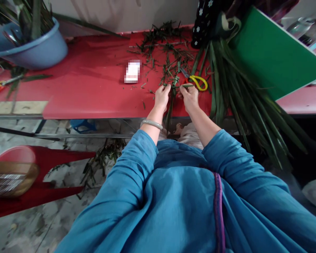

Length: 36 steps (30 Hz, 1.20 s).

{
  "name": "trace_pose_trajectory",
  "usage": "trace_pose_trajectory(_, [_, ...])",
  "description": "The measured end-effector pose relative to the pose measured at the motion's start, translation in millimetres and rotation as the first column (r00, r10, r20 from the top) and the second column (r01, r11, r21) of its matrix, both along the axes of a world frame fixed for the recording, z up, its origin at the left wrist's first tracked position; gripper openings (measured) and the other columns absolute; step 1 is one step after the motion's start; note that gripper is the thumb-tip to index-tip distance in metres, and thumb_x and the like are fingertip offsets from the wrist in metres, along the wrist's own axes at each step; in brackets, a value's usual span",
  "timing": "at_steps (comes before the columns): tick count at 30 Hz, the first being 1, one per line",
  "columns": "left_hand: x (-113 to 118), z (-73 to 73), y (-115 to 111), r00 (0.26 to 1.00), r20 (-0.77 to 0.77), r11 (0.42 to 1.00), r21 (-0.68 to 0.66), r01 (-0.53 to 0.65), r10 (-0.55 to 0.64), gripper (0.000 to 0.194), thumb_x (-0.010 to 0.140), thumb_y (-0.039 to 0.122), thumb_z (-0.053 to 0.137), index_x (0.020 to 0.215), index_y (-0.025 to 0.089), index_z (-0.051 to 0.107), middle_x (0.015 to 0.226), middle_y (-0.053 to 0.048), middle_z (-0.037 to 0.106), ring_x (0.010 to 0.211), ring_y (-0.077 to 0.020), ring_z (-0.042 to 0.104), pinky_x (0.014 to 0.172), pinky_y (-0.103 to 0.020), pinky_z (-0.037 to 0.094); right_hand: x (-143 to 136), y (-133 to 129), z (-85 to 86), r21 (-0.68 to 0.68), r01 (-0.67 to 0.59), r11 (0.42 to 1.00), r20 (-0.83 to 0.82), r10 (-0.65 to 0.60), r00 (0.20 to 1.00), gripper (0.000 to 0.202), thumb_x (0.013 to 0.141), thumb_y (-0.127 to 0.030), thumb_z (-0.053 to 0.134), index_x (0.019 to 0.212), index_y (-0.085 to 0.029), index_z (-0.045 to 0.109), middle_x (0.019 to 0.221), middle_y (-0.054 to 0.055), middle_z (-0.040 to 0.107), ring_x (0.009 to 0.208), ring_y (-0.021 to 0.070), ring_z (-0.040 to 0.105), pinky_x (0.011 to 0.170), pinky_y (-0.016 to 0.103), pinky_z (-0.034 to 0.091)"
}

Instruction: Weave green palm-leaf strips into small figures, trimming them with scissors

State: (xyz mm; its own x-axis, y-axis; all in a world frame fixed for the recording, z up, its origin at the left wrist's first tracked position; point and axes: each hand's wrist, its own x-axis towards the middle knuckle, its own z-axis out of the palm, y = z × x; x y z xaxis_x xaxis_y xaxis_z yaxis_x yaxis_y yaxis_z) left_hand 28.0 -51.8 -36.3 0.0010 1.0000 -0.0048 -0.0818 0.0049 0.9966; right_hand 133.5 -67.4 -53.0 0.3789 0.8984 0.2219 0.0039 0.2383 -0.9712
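Head view: two hands [162,97] [191,97] pinch leaf strips [173,90]; two scissors [191,76] [4,83] lie apart.

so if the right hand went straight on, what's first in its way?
The leaf piece at the right hand's fingertips, it seems; past that, probably loose leaf scraps, though depth is unclear.

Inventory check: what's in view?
Narrow leaf strips: several, green, centre
Metal scissors: two, yellow-red, right of centre, far left
Long flat leaves: many, green, right
Leaf scraps: many, green, back centre
Plastic basin: one, blue, back left
Rectangular board: one, green, back right
Floral cylinder: one, black, back
Blurred rectangle: one, white, centre
Table: one, red, ahead
Seat: one, red, lower left
Bangle: one, grey, left wrist
Left hand, right hand: two, bare, holding strips
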Motion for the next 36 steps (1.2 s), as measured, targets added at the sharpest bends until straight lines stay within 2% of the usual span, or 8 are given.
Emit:
trace_pose_trajectory(2, [-1.2, 5.2, -4.5, 0.999, -0.042, 0.999, 0.044, 0.004, -0.003, 0.031, 0.074, 0.034, 0.057, 0.054, 0.017, 0.041, 0.055, 0.004, 0.037, 0.061, -0.0086, 0.041, 0.059, -0.023, 0.032, -0.3, -1.1, 2.5, 0.009, 0.005, 1.000, 0.009, -0.006, 1.000, 0.023, 0.071, -0.041, 0.057, 0.067, -0.020, 0.049, 0.053, -0.006, 0.050, 0.044, 0.0057, 0.048, 0.047, 0.020, 0.045])
trace_pose_trajectory(7, [0.1, 10.4, -8.3, 0.991, -0.082, 0.992, 0.058, 0.115, -0.110, 0.021, 0.068, 0.026, 0.063, 0.059, 0.015, 0.048, 0.057, 0.004, 0.045, 0.059, -0.0076, 0.041, 0.058, -0.022, 0.034, -1.0, -4.5, 7.9, 0.033, -0.005, 0.999, 0.083, 0.002, 0.997, 0.018, 0.071, -0.035, 0.058, 0.065, -0.019, 0.053, 0.051, -0.006, 0.050, 0.046, 0.0061, 0.048, 0.048, 0.020, 0.044])
trace_pose_trajectory(10, [1.7, 7.8, -7.2, 0.992, -0.108, 0.995, 0.079, 0.068, -0.059, 0.019, 0.068, 0.026, 0.063, 0.060, 0.015, 0.049, 0.057, 0.003, 0.047, 0.057, -0.0070, 0.040, 0.056, -0.021, 0.033, -1.4, -5.4, 9.1, 0.019, -0.015, 1.000, 0.069, 0.014, 0.998, 0.016, 0.071, -0.032, 0.058, 0.064, -0.019, 0.053, 0.049, -0.007, 0.048, 0.043, 0.0060, 0.046, 0.046, 0.020, 0.043])
trace_pose_trajectory(16, [3.4, 5.1, -6.1, 0.976, -0.218, 0.990, 0.140, 0.003, 0.027, 0.029, 0.069, 0.029, 0.061, 0.049, 0.016, 0.043, 0.046, 0.005, 0.033, 0.051, -0.0064, 0.032, 0.051, -0.021, 0.026, -1.7, -4.0, 6.9, 0.008, -0.011, 1.000, 0.037, 0.010, 0.999, 0.018, 0.071, -0.034, 0.058, 0.064, -0.019, 0.051, 0.049, -0.007, 0.047, 0.045, 0.0061, 0.047, 0.046, 0.020, 0.042])
trace_pose_trajectory(26, [1.1, 9.6, -9.1, 0.986, -0.164, 0.993, 0.115, 0.026, -0.006, 0.022, 0.070, 0.027, 0.059, 0.053, 0.015, 0.049, 0.049, 0.005, 0.037, 0.051, -0.0058, 0.033, 0.051, -0.021, 0.027, -1.7, -4.0, 4.4, 0.026, -0.011, 1.000, 0.042, 0.009, 0.999, 0.024, 0.071, -0.042, 0.056, 0.065, -0.019, 0.051, 0.050, -0.007, 0.048, 0.045, 0.0065, 0.047, 0.048, 0.021, 0.042])
trace_pose_trajectory(31, [-0.5, 8.0, -9.5, 0.996, -0.084, 0.988, 0.150, 0.047, -0.034, 0.032, 0.074, 0.035, 0.056, 0.051, 0.017, 0.043, 0.049, 0.005, 0.032, 0.052, -0.0070, 0.033, 0.053, -0.022, 0.028, -2.3, -4.2, 5.5, 0.024, -0.010, 1.000, 0.012, 0.009, 1.000, 0.019, 0.069, -0.038, 0.058, 0.068, -0.019, 0.055, 0.056, -0.005, 0.053, 0.049, 0.0068, 0.049, 0.050, 0.021, 0.043])
trace_pose_trajectory(36, [-0.8, 5.7, -8.1, 0.994, -0.107, 0.992, 0.122, 0.034, -0.021, 0.036, 0.070, 0.043, 0.059, 0.052, 0.017, 0.043, 0.050, 0.004, 0.031, 0.053, -0.0077, 0.034, 0.052, -0.023, 0.028, -2.7, -5.6, 7.4, 0.006, -0.031, 1.000, -0.001, 0.031, 1.000, 0.018, 0.070, -0.035, 0.058, 0.065, -0.019, 0.054, 0.053, -0.006, 0.051, 0.047, 0.0061, 0.047, 0.049, 0.020, 0.043])
